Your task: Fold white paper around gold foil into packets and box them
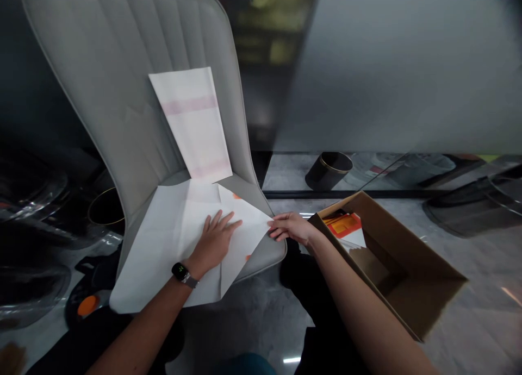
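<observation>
White sheet: laid on seat of grey chair, in front of backrest.
Long axis: approx. L–R across seat.
Pointed flap: R end of sheet, w/ orange marks; tip aimed R, twd. the box side.
L hand: palm down, fingers spread on sheet, partly over flap; grips nothing. Watch on wrist.
R hand: narrow pinch, flap tip btwn. thumb & fingers.
White strip: propped vs. backrest, long axis up–down, top leaning L; faint pink bands. Lower end meets sheet's far edge; can't tell if joined.
Cardboard box: on floor, R of chair, open-topped.
</observation>
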`<state>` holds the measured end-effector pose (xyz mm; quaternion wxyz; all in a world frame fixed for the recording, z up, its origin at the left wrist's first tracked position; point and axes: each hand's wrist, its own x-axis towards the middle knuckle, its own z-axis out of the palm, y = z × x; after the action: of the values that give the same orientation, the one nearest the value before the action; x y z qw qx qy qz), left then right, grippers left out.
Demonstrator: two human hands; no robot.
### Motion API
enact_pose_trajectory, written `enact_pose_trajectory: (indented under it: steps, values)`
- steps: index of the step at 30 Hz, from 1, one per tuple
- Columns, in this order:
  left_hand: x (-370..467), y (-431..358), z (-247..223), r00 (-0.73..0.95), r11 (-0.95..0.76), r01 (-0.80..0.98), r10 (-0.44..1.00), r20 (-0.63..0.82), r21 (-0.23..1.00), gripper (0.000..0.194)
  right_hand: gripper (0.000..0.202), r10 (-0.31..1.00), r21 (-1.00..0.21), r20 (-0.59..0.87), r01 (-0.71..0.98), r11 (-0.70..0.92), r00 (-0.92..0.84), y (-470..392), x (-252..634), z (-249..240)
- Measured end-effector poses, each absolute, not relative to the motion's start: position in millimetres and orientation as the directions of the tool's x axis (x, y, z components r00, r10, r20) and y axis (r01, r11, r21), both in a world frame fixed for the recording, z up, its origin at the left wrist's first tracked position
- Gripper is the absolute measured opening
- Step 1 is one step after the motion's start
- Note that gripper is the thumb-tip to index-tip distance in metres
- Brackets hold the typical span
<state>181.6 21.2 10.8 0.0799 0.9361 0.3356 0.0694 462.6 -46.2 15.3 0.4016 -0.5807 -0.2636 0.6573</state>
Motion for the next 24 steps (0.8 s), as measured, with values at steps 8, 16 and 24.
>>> enact_pose_trajectory:
  steps: [8, 16, 24]
  values:
    - [177.8, 23.5, 11.7, 0.770, -0.766, 0.605, 0.632, 0.088, 0.216, 0.056, 0.004, 0.818, -0.794, -0.575, -0.238, -0.559, -0.003, -46.0, 466.3, 17.5]
    - [177.7, 22.0, 13.0, 0.775, -0.775, 0.596, 0.624, 0.102, 0.210, 0.055, 0.015, 0.811, -0.793, -0.584, -0.225, -0.567, 0.016, -44.1, 467.7, 16.6]
    - [180.9, 17.8, 17.9, 0.758, -0.755, 0.604, 0.643, 0.107, 0.255, 0.041, 0.007, 0.816, -0.802, -0.575, -0.235, -0.549, 0.057, -43.7, 465.2, 14.4]
